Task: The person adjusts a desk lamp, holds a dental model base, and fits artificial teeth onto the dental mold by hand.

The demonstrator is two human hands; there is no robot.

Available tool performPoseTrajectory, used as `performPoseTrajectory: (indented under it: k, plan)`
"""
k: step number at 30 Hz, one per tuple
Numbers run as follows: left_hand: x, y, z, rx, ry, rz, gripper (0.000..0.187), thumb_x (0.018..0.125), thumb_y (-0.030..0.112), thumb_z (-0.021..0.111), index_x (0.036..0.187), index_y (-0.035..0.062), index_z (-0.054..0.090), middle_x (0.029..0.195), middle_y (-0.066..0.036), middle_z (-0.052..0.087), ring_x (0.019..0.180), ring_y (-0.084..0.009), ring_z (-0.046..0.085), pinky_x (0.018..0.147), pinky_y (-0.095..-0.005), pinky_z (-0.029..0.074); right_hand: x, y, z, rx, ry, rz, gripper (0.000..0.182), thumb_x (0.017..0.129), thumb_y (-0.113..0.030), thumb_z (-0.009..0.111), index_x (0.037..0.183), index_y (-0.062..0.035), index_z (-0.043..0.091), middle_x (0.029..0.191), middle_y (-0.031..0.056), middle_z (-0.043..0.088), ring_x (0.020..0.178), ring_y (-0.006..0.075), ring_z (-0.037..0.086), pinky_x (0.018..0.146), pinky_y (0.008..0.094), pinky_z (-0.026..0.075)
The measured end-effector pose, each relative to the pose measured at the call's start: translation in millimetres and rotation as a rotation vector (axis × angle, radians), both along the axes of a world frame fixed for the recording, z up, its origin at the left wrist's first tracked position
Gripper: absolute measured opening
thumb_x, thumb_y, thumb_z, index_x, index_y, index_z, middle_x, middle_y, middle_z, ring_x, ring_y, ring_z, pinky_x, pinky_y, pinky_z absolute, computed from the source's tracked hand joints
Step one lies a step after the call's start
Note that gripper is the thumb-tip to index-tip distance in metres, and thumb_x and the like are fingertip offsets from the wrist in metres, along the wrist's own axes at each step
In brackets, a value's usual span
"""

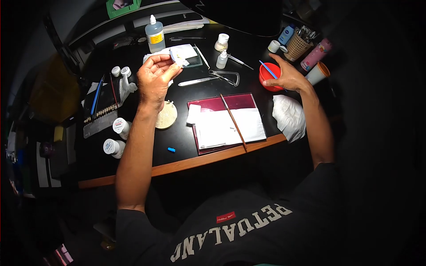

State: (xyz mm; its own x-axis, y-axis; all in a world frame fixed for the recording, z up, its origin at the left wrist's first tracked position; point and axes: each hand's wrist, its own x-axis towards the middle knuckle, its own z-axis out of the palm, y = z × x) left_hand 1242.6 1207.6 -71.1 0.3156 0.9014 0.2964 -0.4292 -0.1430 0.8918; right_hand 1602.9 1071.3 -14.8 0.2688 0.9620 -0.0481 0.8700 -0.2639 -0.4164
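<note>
My left hand (155,80) is raised over the left part of the desk, with thumb and fingertips pinched on a small pale blue-white piece (177,58) with yellowish spots. Its exact kind I cannot tell. At the right, my right hand (288,77) spans a red cup (268,85), thumb at the near rim and fingers round the far side. A blue stick (269,70) leans out of this cup. Between my forearms, a brown-handled brush (233,122) lies across white paper (222,131) on a dark red glass slab (206,104).
A crumpled white tissue (289,117) lies below my right hand. Metal calipers (233,77), a spatula (197,81) and small bottles (221,60) stand or lie mid-desk. White jars (114,147), a round beige honeycomb disc (166,116) and a blue cap (171,150) are left. A squeeze bottle (155,35) stands behind.
</note>
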Motion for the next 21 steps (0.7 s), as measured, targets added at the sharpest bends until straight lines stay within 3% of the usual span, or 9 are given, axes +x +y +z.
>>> performPoseTrajectory:
  k: [3,9,15,18,19,21]
  plan:
    - [-1,0,1,0.000,0.009,-0.005,0.029,0.086,-0.004,0.069,0.111,-0.0039,0.055,0.107,-0.017,0.067,0.096,-0.0195,0.069,0.086,-0.0298,0.060,-1,1,0,0.039,0.036,-0.017,0.115,0.052,-0.035,0.091,0.148,-0.0002,0.036,0.142,0.0298,0.046,0.133,0.0390,0.046,0.112,0.0444,0.037]
    - [-1,1,1,0.016,0.020,-0.006,0.029,0.086,-0.005,0.067,0.113,-0.0042,0.055,0.107,-0.017,0.067,0.097,-0.0189,0.069,0.086,-0.0288,0.059,14,8,-4,0.054,-0.034,-0.067,0.110,0.054,-0.024,0.088,0.148,-0.0021,0.037,0.129,0.0257,0.054,0.119,0.0343,0.055,0.104,0.0401,0.042]
    - [-1,0,4,0.010,-0.004,0.003,0.030,0.085,-0.005,0.070,0.111,-0.0063,0.055,0.106,-0.019,0.066,0.095,-0.0207,0.069,0.084,-0.0309,0.060,45,18,-11,0.102,0.023,-0.055,0.112,0.054,-0.022,0.088,0.150,-0.0027,0.034,0.119,0.0236,0.058,0.111,0.0317,0.057,0.100,0.0378,0.043]
    - [-3,1,3,0.015,0.024,0.010,0.029,0.087,-0.005,0.067,0.113,-0.0052,0.055,0.108,-0.018,0.066,0.096,-0.0194,0.070,0.087,-0.0287,0.059,53,21,-9,0.080,0.006,-0.112,0.113,0.054,-0.021,0.088,0.151,-0.0026,0.032,0.117,0.0237,0.058,0.112,0.0313,0.057,0.101,0.0374,0.043]
    - [-3,1,3,0.015,0.024,0.012,0.029,0.087,-0.005,0.067,0.113,-0.0053,0.055,0.108,-0.018,0.066,0.096,-0.0194,0.069,0.087,-0.0287,0.059,52,21,-4,0.049,0.098,-0.121,0.113,0.054,-0.019,0.088,0.151,-0.0028,0.031,0.129,0.0269,0.054,0.120,0.0322,0.055,0.105,0.0370,0.040]
    - [-4,2,3,0.013,0.023,0.013,0.029,0.087,-0.005,0.067,0.113,-0.0053,0.055,0.108,-0.018,0.066,0.097,-0.0198,0.069,0.087,-0.0293,0.059,62,23,-8,0.098,0.105,-0.103,0.113,0.052,-0.019,0.087,0.150,0.0002,0.033,0.127,0.0253,0.056,0.118,0.0317,0.056,0.104,0.0359,0.042]
